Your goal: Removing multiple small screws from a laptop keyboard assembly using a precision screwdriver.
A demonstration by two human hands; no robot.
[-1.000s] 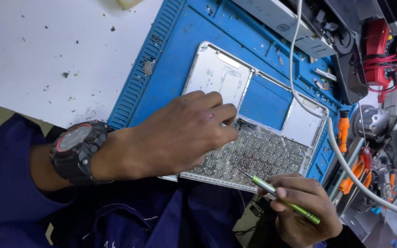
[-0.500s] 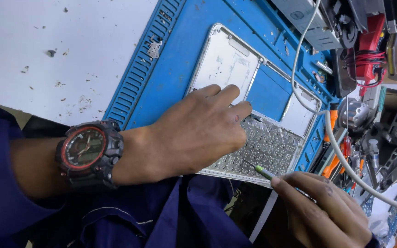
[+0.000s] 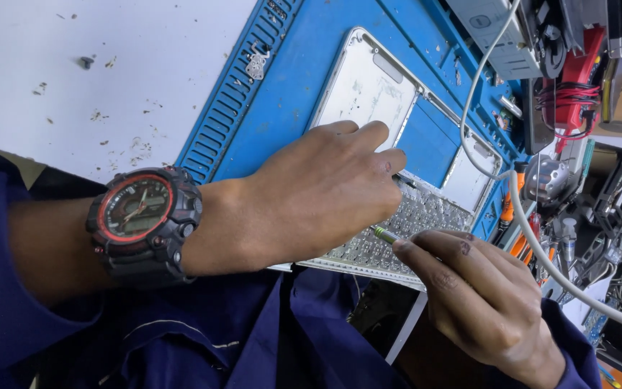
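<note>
The left hand (image 3: pixel 318 194) reaches in from the near left, palm down, its forearm bare below a pushed-up dark blue sleeve, with a black and red watch (image 3: pixel 144 220) on the wrist. Its fingers lie stretched out flat and close together, pointing right and far. The right hand (image 3: pixel 480 299) comes in from the near right, fingers curled and pinched together, fingertips just beside the left hand's knuckles.

two hands (image 3: pixel 325 194), one screwdriver (image 3: pixel 385 234), one watch (image 3: pixel 142 216), one laptop case (image 3: pixel 368 94).
</note>
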